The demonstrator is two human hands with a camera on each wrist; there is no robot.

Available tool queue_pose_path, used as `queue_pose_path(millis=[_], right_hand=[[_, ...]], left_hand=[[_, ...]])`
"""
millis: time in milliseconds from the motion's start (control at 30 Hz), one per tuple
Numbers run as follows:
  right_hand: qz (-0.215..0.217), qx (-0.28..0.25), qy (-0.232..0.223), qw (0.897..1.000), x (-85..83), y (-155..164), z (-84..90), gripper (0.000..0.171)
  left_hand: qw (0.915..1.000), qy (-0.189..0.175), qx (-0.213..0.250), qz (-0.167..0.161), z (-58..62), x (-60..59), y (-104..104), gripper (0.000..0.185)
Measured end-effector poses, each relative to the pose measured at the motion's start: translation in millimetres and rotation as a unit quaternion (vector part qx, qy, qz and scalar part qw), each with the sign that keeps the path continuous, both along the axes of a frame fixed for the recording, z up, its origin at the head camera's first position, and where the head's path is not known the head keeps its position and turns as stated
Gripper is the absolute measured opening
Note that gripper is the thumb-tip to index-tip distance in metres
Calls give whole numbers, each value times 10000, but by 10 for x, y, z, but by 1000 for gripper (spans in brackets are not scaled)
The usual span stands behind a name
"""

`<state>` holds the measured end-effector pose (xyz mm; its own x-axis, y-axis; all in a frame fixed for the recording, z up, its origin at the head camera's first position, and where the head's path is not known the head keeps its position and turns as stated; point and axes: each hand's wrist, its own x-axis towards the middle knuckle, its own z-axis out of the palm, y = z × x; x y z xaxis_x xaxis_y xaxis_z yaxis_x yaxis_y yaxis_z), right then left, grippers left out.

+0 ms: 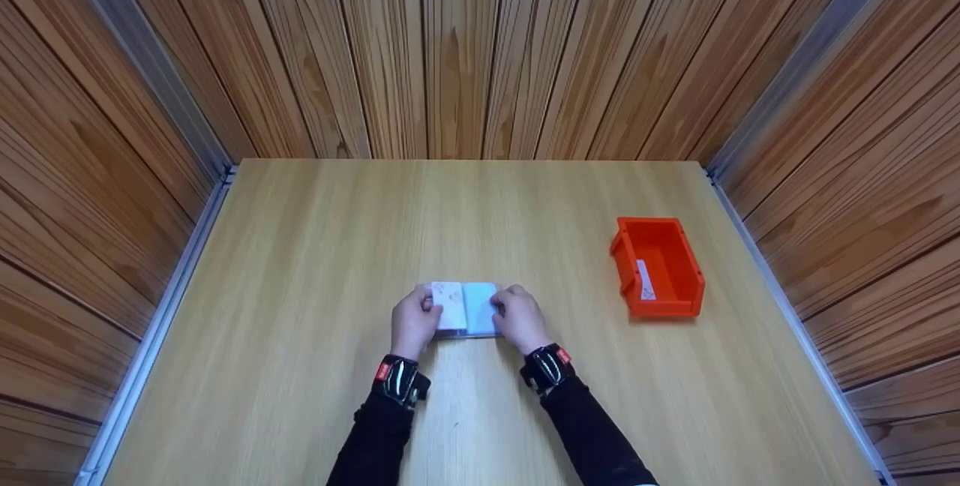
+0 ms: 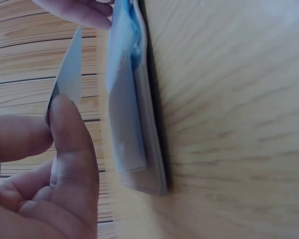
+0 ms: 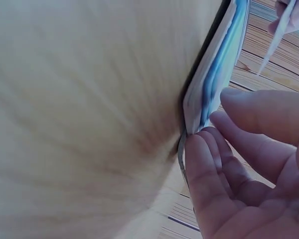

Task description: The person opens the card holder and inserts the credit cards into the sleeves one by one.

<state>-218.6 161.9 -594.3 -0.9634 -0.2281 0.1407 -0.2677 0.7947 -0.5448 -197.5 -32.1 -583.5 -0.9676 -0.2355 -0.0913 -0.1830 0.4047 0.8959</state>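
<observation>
**A small booklet held open between two hands on the table**

A small open booklet is seen lying on the light wooden table, near its front middle, directly between the two hands. Its left page is white with a faint reddish print, and its right page is pale blue.

The left hand is placed at the left edge of the booklet. In the left wrist view, a single thin page is pinched between the thumb and the forefinger of this hand, and it is lifted away from the rest of the pages, which stay flat on the table. The other fingers are curled loosely below.

The right hand is placed at the right edge of the booklet. In the right wrist view, its fingertips are pressed against the edge of the stacked pages and the cover, with the thumb above them near the blue page. The fingers are bent, but a full grip around the booklet is not shown; only a touch at the edge can be confirmed.

Both wrists are covered by black sleeves and carry black straps.

Well apart to the right, an orange plastic bin stands on the table. A small white slip is lying inside it.

The table is enclosed by walls of wooden panels.
</observation>
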Motion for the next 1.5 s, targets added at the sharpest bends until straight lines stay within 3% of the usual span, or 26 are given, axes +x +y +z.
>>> queue_pose_path(millis=[333,567,700,800,1033,1133,1233,1367,1500], right_hand=[[-94,-20,-101,9999,-5,-3,0,23],[-141,49,-263,9995,-13,-6,-19,25],[-146,77,-238,9996,-7,-7,-20,24],[-153,72,-225,9996,-2,-11,-12,23],[-199,74,-314,9993,-10,-16,-3,24],[-216,78,-411,9989,-21,-16,-4,25],[-236,77,-465,9986,-24,-16,-5,26],[-216,102,-444,9987,-20,-14,-7,25],[-178,113,-368,9991,-20,-11,-24,25]], left_hand=[[9979,121,-635,-93,-38,-28,22,18],[9967,-88,-791,-187,-33,-39,55,29],[9949,135,-980,-182,-50,-41,66,6],[9930,323,-1127,-154,-57,-39,70,11],[9931,201,-1132,-208,-39,-41,80,11],[9926,295,-1156,-204,-48,-51,85,6],[9921,373,-1176,-216,-58,-56,87,12],[9925,302,-1158,-235,-70,-63,93,6],[9934,190,-1110,-241,-86,-71,104,21]])
